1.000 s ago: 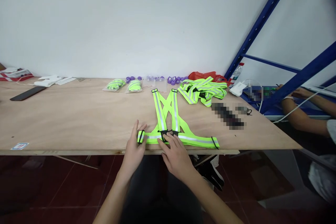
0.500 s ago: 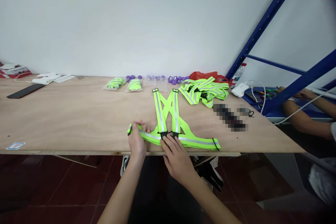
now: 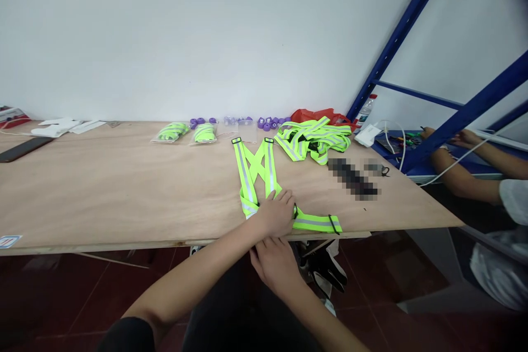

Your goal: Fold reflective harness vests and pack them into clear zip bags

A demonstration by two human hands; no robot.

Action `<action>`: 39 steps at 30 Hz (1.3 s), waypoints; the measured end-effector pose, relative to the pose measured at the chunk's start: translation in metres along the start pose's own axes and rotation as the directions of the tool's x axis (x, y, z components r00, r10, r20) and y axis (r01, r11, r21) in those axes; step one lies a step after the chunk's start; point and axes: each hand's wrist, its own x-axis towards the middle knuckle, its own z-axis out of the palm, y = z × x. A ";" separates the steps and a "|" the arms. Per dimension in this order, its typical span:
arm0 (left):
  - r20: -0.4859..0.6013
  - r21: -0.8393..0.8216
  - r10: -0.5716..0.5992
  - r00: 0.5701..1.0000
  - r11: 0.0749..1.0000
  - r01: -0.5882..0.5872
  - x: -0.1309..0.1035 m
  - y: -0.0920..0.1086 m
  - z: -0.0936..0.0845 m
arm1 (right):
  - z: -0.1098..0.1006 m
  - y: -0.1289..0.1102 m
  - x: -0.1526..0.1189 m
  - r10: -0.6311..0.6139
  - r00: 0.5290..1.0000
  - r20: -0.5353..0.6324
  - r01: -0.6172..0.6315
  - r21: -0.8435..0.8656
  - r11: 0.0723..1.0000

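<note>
A neon-green reflective vest [image 3: 256,166] of elastic straps lies by the table's front edge. Its two grey-striped upper straps cross and end in black sliders. My left hand [image 3: 278,213] reaches across to the right with its fingers curled on the folded-over left waist strap, a black slider showing beside the fingertips. Lower, at the table edge, my right hand [image 3: 275,264] rests with fingers stretched forward, its fingertips partly covered by my left hand. The right waist strap [image 3: 315,223] lies flat, stretching right. The vest's middle buckles are hidden under my hands.
Behind lie two bagged vests [image 3: 173,132], purple rolls [image 3: 268,122], a pile of vests [image 3: 315,140] and a red bag [image 3: 319,116]. A pixelated dark item [image 3: 352,179] is at right. Another person's arm [image 3: 466,176] works beyond the blue rack [image 3: 433,137].
My left hand has carried the left waist strap rightward, folding it over the vest's middle. My right hand has drawn back slightly toward the table edge. The view has shifted a little.
</note>
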 end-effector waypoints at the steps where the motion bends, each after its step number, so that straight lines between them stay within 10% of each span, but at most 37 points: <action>1: 0.015 -0.018 0.006 1.000 1.000 -0.006 0.000 -0.004 0.001 | -0.001 0.000 0.001 -0.008 1.000 0.000 0.008 0.001 1.000; 9: 0.024 -0.002 0.052 0.998 0.999 -0.052 -0.007 -0.015 0.002 | -0.015 0.027 -0.016 -0.231 0.931 -0.282 0.283 0.161 0.945; 13: -0.009 0.201 0.088 0.996 0.976 -0.084 -0.013 -0.012 0.007 | -0.034 0.052 -0.025 -0.114 0.858 -0.502 0.235 0.185 0.954; 26: -0.186 0.367 0.161 0.969 0.926 -0.083 -0.050 -0.031 0.011 | -0.023 0.098 -0.016 -0.056 0.971 -0.232 0.097 0.171 0.980; 39: -0.337 -0.012 0.221 0.915 0.971 -0.238 -0.116 -0.071 -0.015 | -0.033 0.101 -0.017 -0.026 0.990 -0.135 0.050 0.174 0.983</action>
